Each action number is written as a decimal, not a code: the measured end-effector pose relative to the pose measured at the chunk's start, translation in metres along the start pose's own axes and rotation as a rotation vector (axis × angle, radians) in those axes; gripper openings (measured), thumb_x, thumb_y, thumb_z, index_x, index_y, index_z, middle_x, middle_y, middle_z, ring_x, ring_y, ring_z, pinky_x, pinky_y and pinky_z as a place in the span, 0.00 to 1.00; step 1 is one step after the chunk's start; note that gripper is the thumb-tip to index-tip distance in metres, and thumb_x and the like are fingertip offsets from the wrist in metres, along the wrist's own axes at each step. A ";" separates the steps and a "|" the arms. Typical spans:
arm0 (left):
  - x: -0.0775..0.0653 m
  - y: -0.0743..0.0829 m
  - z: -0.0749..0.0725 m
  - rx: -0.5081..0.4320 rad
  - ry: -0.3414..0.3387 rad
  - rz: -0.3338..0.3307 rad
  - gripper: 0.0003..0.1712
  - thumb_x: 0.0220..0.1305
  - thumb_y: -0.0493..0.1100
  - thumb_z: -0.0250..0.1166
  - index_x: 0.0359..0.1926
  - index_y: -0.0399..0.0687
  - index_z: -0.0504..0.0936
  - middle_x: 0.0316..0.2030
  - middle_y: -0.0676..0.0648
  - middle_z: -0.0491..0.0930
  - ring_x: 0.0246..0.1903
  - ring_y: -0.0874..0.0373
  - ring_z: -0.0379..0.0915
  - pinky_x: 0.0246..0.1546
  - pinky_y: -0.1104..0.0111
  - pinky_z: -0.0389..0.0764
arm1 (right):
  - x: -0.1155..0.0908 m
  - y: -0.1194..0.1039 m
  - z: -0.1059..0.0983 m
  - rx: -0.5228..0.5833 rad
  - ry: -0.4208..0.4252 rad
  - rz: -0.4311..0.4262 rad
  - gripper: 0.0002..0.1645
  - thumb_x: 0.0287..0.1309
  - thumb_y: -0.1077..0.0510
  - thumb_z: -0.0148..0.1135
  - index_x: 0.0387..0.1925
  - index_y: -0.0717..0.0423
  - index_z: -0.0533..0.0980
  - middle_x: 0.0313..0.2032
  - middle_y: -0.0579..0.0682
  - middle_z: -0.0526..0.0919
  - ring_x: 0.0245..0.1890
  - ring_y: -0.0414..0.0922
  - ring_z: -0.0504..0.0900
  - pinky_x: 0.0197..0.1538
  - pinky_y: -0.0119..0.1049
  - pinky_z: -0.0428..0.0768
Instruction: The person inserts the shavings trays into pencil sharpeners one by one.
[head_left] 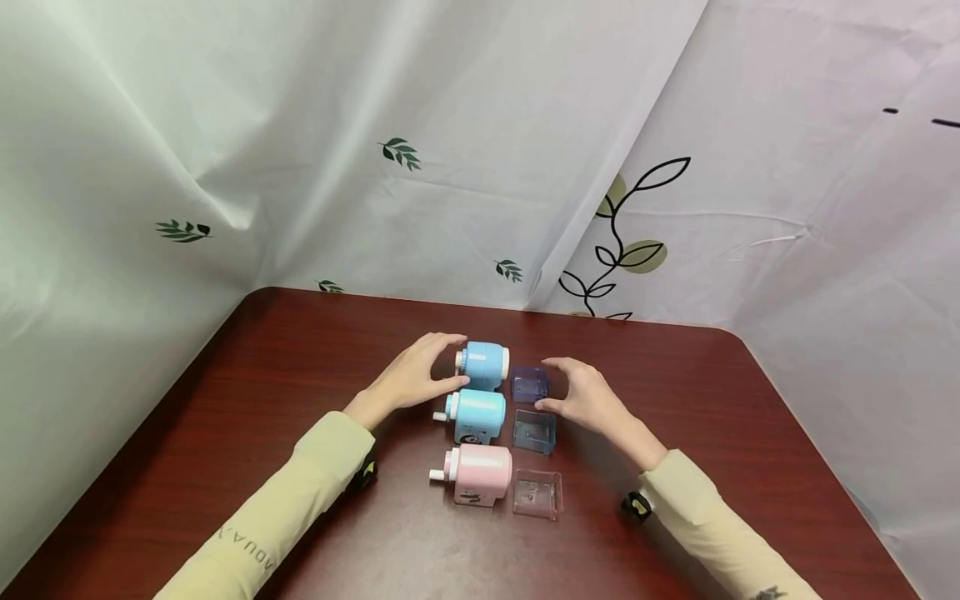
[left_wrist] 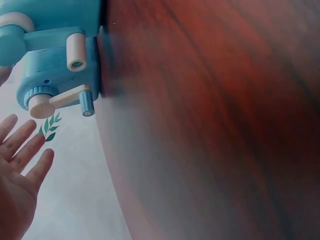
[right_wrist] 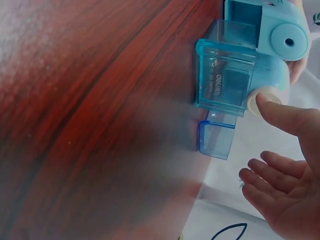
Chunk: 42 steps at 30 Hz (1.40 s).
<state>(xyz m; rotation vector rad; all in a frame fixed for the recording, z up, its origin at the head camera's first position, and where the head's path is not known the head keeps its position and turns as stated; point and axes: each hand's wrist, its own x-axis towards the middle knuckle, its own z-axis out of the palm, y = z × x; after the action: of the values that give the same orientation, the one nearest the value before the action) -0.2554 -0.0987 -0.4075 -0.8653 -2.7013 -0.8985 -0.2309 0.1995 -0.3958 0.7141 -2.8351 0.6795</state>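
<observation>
Three crank pencil sharpeners stand in a column: a blue sharpener [head_left: 483, 364] farthest, a light blue sharpener [head_left: 480, 408] in the middle, a pink sharpener [head_left: 486, 468] nearest. My left hand [head_left: 408, 373] is at the crank side of the blue one, thumb and fingers spread apart; the left wrist view shows the fingers loosely extended near its crank [left_wrist: 70, 96]. Right of the sharpeners, my right hand [head_left: 588, 398] spreads thumb and fingers about the far bluish see-through shavings drawer [right_wrist: 216, 142], holding nothing. A teal clear drawer [right_wrist: 225, 102] lies beside the middle sharpener.
A pinkish clear drawer [head_left: 538, 512] lies right of the pink sharpener. Everything stands on a dark red wooden table [head_left: 360, 533]. White curtains [head_left: 465, 208] with leaf prints hang behind and beside it.
</observation>
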 end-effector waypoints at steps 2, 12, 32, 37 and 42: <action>0.000 -0.001 0.001 -0.011 -0.011 -0.008 0.39 0.53 0.64 0.61 0.63 0.55 0.63 0.58 0.50 0.67 0.58 0.57 0.58 0.55 0.52 0.66 | 0.001 0.001 0.001 -0.007 -0.012 0.003 0.41 0.37 0.48 0.74 0.53 0.61 0.71 0.50 0.58 0.76 0.51 0.52 0.73 0.51 0.50 0.73; 0.007 -0.003 0.004 -0.018 -0.036 0.017 0.39 0.52 0.65 0.61 0.62 0.55 0.64 0.56 0.49 0.69 0.56 0.58 0.59 0.55 0.53 0.67 | 0.003 0.006 0.005 -0.015 -0.048 0.014 0.42 0.35 0.48 0.75 0.53 0.62 0.71 0.49 0.59 0.77 0.47 0.51 0.75 0.47 0.49 0.75; 0.020 -0.003 0.009 -0.010 -0.059 0.037 0.41 0.51 0.66 0.61 0.62 0.53 0.64 0.57 0.50 0.68 0.56 0.59 0.60 0.55 0.55 0.67 | 0.006 0.016 0.010 0.007 -0.064 0.012 0.41 0.37 0.48 0.74 0.53 0.63 0.71 0.49 0.59 0.77 0.46 0.50 0.75 0.47 0.47 0.75; 0.023 -0.002 0.010 -0.022 -0.072 0.041 0.41 0.51 0.66 0.62 0.62 0.54 0.64 0.57 0.50 0.68 0.54 0.60 0.62 0.55 0.57 0.67 | 0.007 0.016 0.011 0.028 -0.073 0.017 0.41 0.36 0.48 0.75 0.53 0.61 0.71 0.49 0.57 0.77 0.46 0.49 0.76 0.48 0.47 0.75; 0.025 -0.002 0.012 -0.025 -0.086 0.064 0.40 0.50 0.64 0.63 0.61 0.53 0.65 0.55 0.49 0.69 0.52 0.59 0.62 0.53 0.57 0.69 | 0.009 0.017 0.012 0.045 -0.082 0.018 0.41 0.35 0.49 0.75 0.53 0.62 0.71 0.49 0.58 0.77 0.46 0.50 0.76 0.47 0.47 0.76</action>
<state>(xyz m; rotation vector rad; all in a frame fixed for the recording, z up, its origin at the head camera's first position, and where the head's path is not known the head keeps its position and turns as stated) -0.2769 -0.0806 -0.4099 -1.0122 -2.7224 -0.9038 -0.2472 0.2036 -0.4105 0.7408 -2.9118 0.7360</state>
